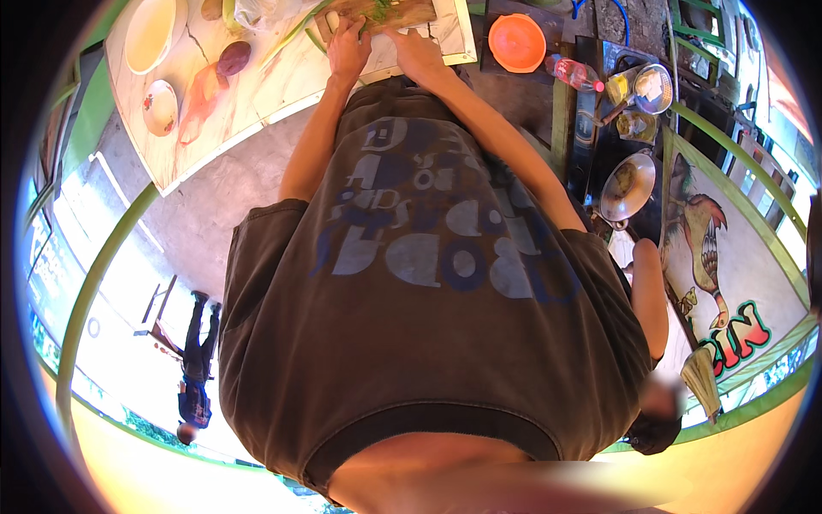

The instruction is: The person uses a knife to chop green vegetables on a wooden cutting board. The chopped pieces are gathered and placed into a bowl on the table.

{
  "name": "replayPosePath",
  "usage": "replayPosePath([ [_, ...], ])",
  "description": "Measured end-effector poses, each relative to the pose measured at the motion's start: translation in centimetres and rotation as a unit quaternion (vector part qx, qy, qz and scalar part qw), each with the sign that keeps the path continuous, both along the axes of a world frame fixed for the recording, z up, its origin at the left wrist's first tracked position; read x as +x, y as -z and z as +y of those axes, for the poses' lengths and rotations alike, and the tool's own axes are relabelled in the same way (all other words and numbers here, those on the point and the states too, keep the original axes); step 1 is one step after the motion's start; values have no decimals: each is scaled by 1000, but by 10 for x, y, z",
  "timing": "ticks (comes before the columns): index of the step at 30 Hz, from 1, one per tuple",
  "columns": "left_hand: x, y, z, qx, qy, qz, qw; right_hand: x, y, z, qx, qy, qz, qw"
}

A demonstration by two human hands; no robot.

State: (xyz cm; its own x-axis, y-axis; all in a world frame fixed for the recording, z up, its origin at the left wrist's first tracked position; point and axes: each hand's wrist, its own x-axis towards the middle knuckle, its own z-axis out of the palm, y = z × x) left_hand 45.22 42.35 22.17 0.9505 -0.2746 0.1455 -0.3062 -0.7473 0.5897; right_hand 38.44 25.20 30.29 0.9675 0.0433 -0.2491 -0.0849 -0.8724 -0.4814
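Observation:
At the top edge of the head view is a wooden cutting board [417,11] with chopped green leaves [380,9] on it. My left hand [350,51] rests at the board's near edge, fingers bent, close to a small pale piece [332,19] of food. Beside it my right hand [417,56] reaches to the same edge with a finger pointing towards the left hand. What either hand holds, if anything, is too small and hidden to tell. Long green stalks [289,40] lie left of the board, on the marble-patterned table [257,90].
Left on the table are a large white bowl [149,35], a small flowered bowl [160,108], a purple onion-like bulb [234,58] and an orange plastic bag [202,96]. Rightward stand an orange basin [517,42], a plastic bottle [573,72] and a metal pan [628,185]. Another person [648,302] is close at right.

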Motion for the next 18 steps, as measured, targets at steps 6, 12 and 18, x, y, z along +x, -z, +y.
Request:
replayPosePath([
  [6,0,3,2,-6,5,-20,1000,-1,8,-8,20,7,-19,1000],
  [12,-4,4,1,-22,-20,-10,1000,-2,12,-11,36,6,-23,999],
  [18,-7,0,-1,-47,-27,38,998,-1,1,-15,16,-11,19,1000],
])
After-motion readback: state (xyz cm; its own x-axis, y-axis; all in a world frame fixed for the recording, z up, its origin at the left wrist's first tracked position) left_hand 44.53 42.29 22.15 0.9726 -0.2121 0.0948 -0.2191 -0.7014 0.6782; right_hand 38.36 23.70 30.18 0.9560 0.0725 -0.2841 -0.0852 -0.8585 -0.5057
